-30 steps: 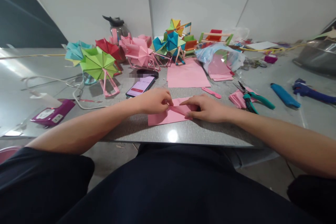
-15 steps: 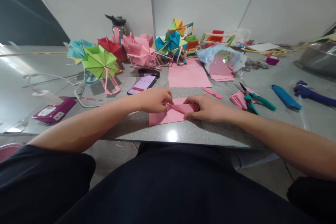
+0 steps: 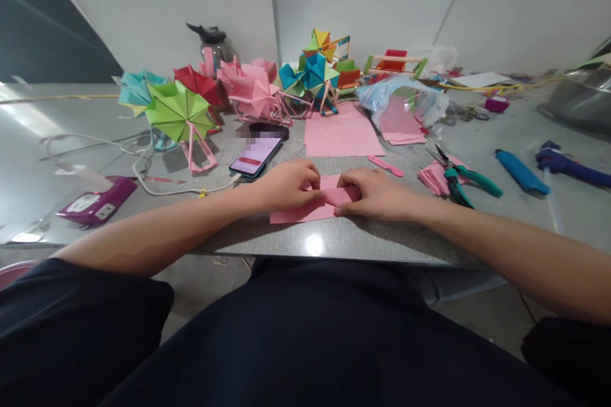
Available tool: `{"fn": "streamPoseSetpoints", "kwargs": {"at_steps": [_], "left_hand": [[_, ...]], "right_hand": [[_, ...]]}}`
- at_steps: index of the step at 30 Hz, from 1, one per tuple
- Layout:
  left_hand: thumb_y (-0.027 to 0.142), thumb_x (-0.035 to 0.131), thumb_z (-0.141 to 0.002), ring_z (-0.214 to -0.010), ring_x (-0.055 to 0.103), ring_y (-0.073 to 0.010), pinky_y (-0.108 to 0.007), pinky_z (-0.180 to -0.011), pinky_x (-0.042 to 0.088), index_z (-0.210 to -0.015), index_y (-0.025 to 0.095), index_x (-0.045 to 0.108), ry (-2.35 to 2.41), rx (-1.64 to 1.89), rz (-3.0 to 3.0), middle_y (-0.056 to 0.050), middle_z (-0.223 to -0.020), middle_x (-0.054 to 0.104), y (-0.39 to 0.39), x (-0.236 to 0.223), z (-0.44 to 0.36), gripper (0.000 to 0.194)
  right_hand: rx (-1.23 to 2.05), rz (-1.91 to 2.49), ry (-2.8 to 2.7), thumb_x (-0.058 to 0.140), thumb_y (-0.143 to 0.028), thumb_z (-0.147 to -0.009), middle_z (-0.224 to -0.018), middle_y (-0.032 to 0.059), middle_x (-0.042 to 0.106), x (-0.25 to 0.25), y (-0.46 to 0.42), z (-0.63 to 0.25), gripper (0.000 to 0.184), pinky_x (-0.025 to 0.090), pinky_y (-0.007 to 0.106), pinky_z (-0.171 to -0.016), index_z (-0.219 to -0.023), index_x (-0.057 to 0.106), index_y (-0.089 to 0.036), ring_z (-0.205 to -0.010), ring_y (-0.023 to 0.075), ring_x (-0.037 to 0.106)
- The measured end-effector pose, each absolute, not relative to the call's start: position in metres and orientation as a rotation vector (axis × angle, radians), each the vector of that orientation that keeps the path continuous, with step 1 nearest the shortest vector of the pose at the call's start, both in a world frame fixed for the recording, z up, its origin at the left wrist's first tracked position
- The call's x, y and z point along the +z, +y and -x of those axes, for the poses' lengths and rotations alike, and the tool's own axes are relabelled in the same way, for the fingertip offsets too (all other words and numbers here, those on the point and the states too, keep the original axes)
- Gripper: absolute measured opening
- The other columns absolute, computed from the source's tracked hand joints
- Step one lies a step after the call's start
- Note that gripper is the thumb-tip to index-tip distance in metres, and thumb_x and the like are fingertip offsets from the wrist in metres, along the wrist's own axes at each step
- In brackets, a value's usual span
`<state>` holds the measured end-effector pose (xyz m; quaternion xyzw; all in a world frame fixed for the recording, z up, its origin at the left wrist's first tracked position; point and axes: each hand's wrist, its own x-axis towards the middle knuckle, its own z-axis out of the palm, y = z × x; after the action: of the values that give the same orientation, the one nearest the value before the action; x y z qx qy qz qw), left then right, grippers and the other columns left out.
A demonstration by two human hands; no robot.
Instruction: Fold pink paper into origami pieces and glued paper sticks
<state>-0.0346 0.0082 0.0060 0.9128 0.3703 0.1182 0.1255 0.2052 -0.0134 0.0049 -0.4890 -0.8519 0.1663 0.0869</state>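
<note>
A sheet of pink paper (image 3: pixel 289 213) lies at the table's front edge, its right part folded over into a raised flap (image 3: pixel 342 194). My right hand (image 3: pixel 375 194) grips the folded end, thumb at the near side and fingers at the far side. From the left, my left hand (image 3: pixel 289 183) comes down with curled fingers, closed at the flap's left tip. Its fingertips partly hide the fold.
Beyond my hands are a phone (image 3: pixel 258 152), a pink cutter (image 3: pixel 386 166) and pink sheets (image 3: pixel 341 133). Pliers (image 3: pixel 458 178) and a glue gun (image 3: pixel 568 162) lie right. Folded-paper wheels (image 3: pixel 179 111) line the back; a purple power strip (image 3: pixel 98 200) sits left.
My left hand has shifted slightly right, its fingers now at the tip of the flap. The right hand stays at the folded end. The view has shifted a little.
</note>
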Motion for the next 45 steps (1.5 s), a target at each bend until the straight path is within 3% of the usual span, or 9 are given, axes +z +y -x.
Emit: {"fn": "streamPoseSetpoints", "kwargs": {"at_steps": [7, 15, 20, 24, 31, 36, 40, 43, 45], "left_hand": [[0.045, 0.065, -0.094, -0.099, 0.069, -0.0245, -0.036, -0.087, 0.05, -0.094, 0.017, 0.075, 1.019, 0.22, -2.728, -0.01, -0.108, 0.074, -0.003, 0.012, 0.03, 0.029], [0.042, 0.066, -0.088, -0.084, 0.064, -0.0215, -0.034, -0.075, 0.045, -0.087, 0.019, 0.072, 1.007, 0.174, -2.717, -0.007, -0.095, 0.072, 0.002, 0.017, 0.03, 0.024], [0.05, 0.061, -0.094, -0.078, 0.061, -0.0187, -0.032, -0.07, 0.041, -0.084, 0.019, 0.073, 1.095, 0.243, -2.64, -0.006, -0.093, 0.07, 0.004, 0.012, 0.025, 0.034], [0.045, 0.06, -0.097, -0.079, 0.062, -0.0182, -0.033, -0.073, 0.044, -0.082, 0.019, 0.072, 1.152, 0.326, -2.59, -0.007, -0.1, 0.07, 0.003, 0.005, 0.02, 0.032], [0.04, 0.067, -0.093, -0.091, 0.065, -0.0229, -0.036, -0.083, 0.05, -0.081, 0.017, 0.07, 1.215, 0.292, -2.611, -0.01, -0.101, 0.068, 0.012, 0.0, 0.023, 0.027], [0.031, 0.058, -0.101, -0.125, 0.064, -0.0326, -0.05, -0.107, 0.045, -0.106, 0.021, 0.076, 1.126, 0.313, -2.922, -0.011, -0.13, 0.072, -0.009, 0.002, 0.021, 0.021], [0.035, 0.056, -0.104, -0.141, 0.059, -0.0349, -0.05, -0.122, 0.036, -0.131, 0.013, 0.07, 0.904, 0.153, -3.102, -0.02, -0.148, 0.066, -0.047, 0.003, 0.014, 0.037], [0.058, 0.062, -0.1, -0.157, 0.043, -0.0378, -0.047, -0.128, 0.031, -0.161, 0.006, 0.04, 0.775, 0.074, -3.087, -0.028, -0.167, 0.044, -0.065, -0.003, 0.011, 0.083], [0.068, 0.06, -0.098, -0.16, 0.038, -0.0412, -0.049, -0.126, 0.035, -0.168, 0.004, 0.022, 0.787, -0.009, -3.05, -0.032, -0.171, 0.035, -0.069, -0.008, 0.01, 0.102]], "right_hand": [[0.547, 1.449, -2.504, 0.083, -0.057, -0.079, -0.101, 0.0088, 0.075, 0.002, -0.012, -0.207, 0.045, 0.043, 0.042, -0.077, -0.109, 0.073, -0.025, -0.094, 0.0299, 0.066], [0.757, 1.374, -2.478, 0.085, -0.057, -0.078, -0.141, 0.01, 0.072, 0.003, -0.004, -0.211, 0.065, 0.051, 0.05, -0.096, -0.136, 0.07, -0.031, -0.117, 0.0357, 0.069], [0.727, 1.4, -2.507, 0.086, -0.058, -0.078, -0.144, 0.0121, 0.07, 0.003, -0.001, -0.209, 0.074, 0.053, 0.048, -0.099, -0.142, 0.067, -0.028, -0.125, 0.0364, 0.068], [0.675, 1.381, -2.491, 0.086, -0.058, -0.079, -0.143, 0.0117, 0.071, -0.002, -0.003, -0.21, 0.071, 0.05, 0.052, -0.105, -0.142, 0.066, -0.029, -0.127, 0.0369, 0.067], [0.458, 1.496, -2.442, 0.086, -0.065, -0.073, -0.137, 0.0129, 0.066, -0.015, -0.001, -0.215, 0.076, 0.043, 0.057, -0.109, -0.137, 0.066, -0.029, -0.131, 0.0399, 0.057], [0.44, 1.542, -2.428, 0.086, -0.069, -0.071, -0.135, 0.0124, 0.063, -0.017, 0.0, -0.215, 0.08, 0.041, 0.059, -0.111, -0.137, 0.065, -0.029, -0.132, 0.0401, 0.054], [0.401, 1.543, -2.435, 0.084, -0.059, -0.075, -0.138, 0.0133, 0.061, -0.02, 0.001, -0.214, 0.073, 0.04, 0.059, -0.111, -0.138, 0.063, -0.029, -0.133, 0.0409, 0.052], [0.401, 1.574, -2.422, 0.078, -0.044, -0.08, -0.142, 0.0139, 0.059, -0.02, 0.001, -0.213, 0.065, 0.04, 0.057, -0.112, -0.141, 0.061, -0.028, -0.134, 0.0399, 0.052], [0.398, 1.595, -2.401, 0.075, -0.041, -0.081, -0.143, 0.014, 0.06, -0.02, 0.0, -0.213, 0.063, 0.039, 0.058, -0.113, -0.142, 0.061, -0.029, -0.134, 0.0401, 0.053]]}}
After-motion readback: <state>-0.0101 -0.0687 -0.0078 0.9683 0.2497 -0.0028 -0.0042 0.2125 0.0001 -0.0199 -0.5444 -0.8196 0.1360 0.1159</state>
